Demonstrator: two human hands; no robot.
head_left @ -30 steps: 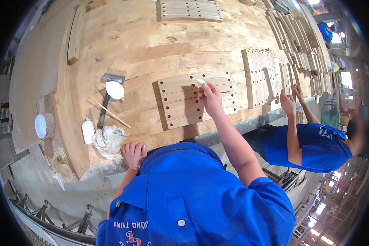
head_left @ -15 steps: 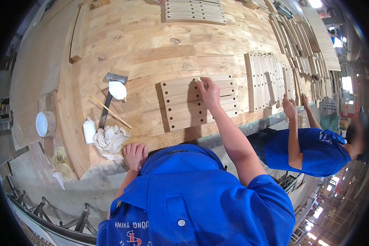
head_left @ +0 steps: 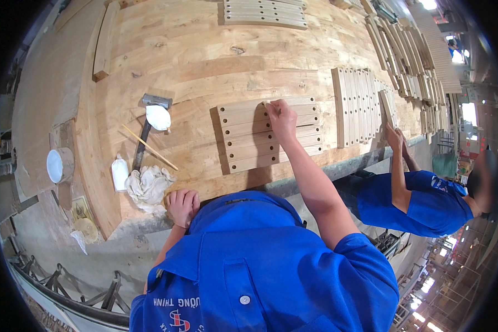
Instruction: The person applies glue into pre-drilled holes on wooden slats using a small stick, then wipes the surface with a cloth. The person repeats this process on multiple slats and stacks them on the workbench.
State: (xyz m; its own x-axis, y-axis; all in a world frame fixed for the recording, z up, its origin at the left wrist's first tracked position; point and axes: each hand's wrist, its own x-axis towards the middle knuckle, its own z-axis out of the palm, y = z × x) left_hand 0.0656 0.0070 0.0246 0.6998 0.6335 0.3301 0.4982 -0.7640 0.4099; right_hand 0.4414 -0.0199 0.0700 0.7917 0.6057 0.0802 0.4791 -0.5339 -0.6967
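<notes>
My right hand [head_left: 282, 119] reaches over a row of pale wooden slats [head_left: 243, 141] with dark round holes near their ends and middles. Its fingertips are pinched together at a hole near the far edge; a small pale bit shows at the tips, too small to name. My left hand [head_left: 182, 207] rests at the near edge of the wooden table [head_left: 199, 66], fingers curled in with nothing seen in them. Beside it lies a crumpled whitish cloth [head_left: 149, 188].
Left of the slats lie a hammer [head_left: 156, 100] with a white, rounded thing [head_left: 158, 118] against it, a thin stick [head_left: 149, 146] and a white bottle [head_left: 119, 174]. A white cup [head_left: 60, 166] stands farther left. At right, a co-worker [head_left: 415, 202] handles a slat [head_left: 388, 108] beside more drilled slats [head_left: 359, 108].
My right hand stays over the same middle hole, its fingers drawn in closer. My left hand has not moved. The co-worker's hands have come to a slat that now stands raised.
</notes>
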